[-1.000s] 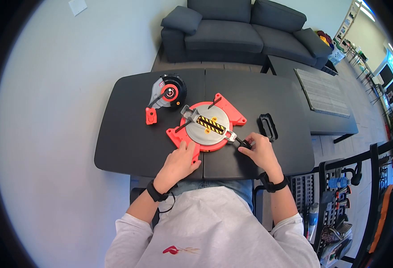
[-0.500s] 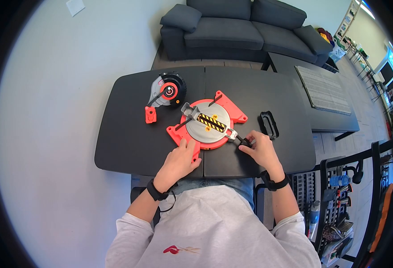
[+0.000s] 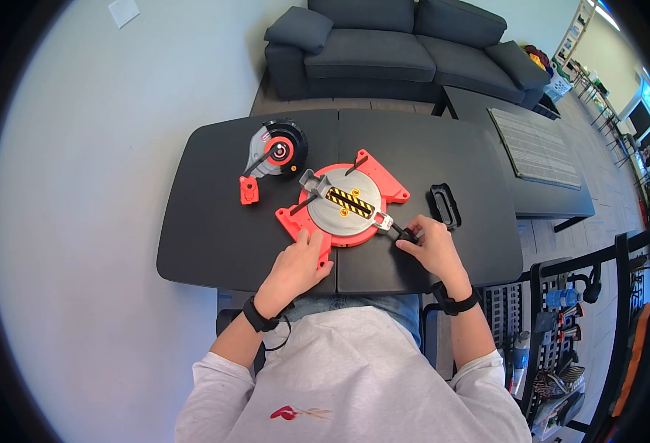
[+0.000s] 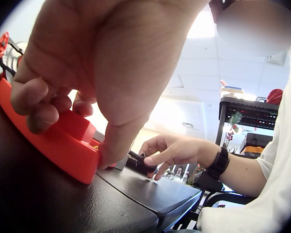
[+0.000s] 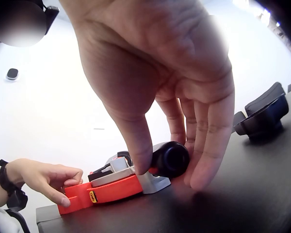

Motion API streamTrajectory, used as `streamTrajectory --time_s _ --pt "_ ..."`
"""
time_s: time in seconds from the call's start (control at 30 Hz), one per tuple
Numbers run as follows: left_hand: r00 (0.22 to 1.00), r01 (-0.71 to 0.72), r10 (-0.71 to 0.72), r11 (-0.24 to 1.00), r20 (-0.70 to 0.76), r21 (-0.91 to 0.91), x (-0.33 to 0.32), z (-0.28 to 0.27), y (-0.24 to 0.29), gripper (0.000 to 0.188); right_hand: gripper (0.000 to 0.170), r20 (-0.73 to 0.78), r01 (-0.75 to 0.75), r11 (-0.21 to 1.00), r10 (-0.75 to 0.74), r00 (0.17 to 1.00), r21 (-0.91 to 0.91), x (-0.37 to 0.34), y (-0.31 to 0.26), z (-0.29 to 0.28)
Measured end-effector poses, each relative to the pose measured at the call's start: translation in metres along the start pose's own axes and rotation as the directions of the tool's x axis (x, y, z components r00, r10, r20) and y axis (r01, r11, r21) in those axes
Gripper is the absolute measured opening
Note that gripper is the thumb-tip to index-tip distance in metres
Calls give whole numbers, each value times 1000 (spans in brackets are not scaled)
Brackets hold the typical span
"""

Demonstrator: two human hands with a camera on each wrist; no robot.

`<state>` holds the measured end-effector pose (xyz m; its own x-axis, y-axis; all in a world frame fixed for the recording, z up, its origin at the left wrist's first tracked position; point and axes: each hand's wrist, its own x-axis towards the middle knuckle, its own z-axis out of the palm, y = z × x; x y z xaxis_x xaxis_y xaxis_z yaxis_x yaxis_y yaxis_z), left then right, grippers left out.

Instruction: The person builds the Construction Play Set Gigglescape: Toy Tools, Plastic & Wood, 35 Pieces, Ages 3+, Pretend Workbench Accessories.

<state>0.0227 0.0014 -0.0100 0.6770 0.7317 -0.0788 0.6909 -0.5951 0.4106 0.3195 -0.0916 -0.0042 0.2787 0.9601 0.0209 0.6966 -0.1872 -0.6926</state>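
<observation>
A toy mitre saw base with red feet and a grey round turntable (image 3: 323,219) lies on the black table. My left hand (image 3: 295,263) grips its near left foot (image 4: 63,150), thumb on one side and fingers over the other. With my right hand (image 3: 435,249) I pinch the black knob (image 5: 173,159) at the end of the short arm on the turntable's right, thumb opposite the fingers. The toy saw head (image 3: 279,151), with a black blade guard, grey body and red end piece, lies apart at the back left.
To the right of my right hand lies a black hollow plastic part (image 3: 454,214). Beyond the table's (image 3: 214,244) far edge stands a grey sofa (image 3: 369,59). A low side table (image 3: 550,203) with a grey mat is at the right, above a rack of items (image 3: 561,325).
Both hands keep their hold on the base and the knob. The head view has shifted slightly; the parts on the table stay where they were.
</observation>
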Motion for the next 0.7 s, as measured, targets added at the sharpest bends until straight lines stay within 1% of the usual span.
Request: streamTrajectory --time_s 0.43,0.53,0.7 --pt "1000 -5 5 1000 -8 -4 0 1 -1 51 39 19 -6 1000 6 1000 11 -1 0 3" --pt "1000 -9 8 1000 -15 -9 0 3 -2 51 37 35 0 999 2 999 -35 0 -1 3" --pt "999 -29 29 1000 -36 -9 0 5 -5 50 38 52 -5 999 7 999 -38 0 -2 2"
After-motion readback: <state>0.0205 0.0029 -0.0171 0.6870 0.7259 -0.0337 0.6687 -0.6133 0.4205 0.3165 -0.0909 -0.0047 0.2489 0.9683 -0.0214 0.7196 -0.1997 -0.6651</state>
